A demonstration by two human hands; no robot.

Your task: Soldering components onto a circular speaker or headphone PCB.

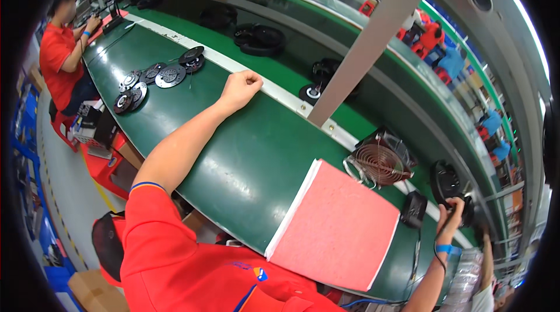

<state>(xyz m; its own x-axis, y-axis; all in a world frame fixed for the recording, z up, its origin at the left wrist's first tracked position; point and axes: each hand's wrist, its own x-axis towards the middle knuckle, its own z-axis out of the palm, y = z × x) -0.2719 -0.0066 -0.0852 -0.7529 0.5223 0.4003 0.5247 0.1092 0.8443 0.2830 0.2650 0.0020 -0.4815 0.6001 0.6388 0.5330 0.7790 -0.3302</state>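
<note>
My left hand (240,89) is closed in a loose curl above the white rail along the far edge of the green bench (233,166). Nothing shows between its fingers. My right hand (452,218) reaches to the far right, its fingers bent round the edge of a black round part (448,181) beside the conveyor. Part of that grip is hidden. A blue band with a dark cord circles my right wrist. Left of this hand sits a small black box (414,209) with a cable. A pink foam pad (338,227) lies on the bench before me.
Several black and silver discs (170,76) lie on the left bench. A fan with a copper-coloured wire guard (382,163) stands by the rail. Black round parts (259,39) sit on the conveyor. A slanted metal post (373,44) rises ahead. A co-worker (61,49) sits far left.
</note>
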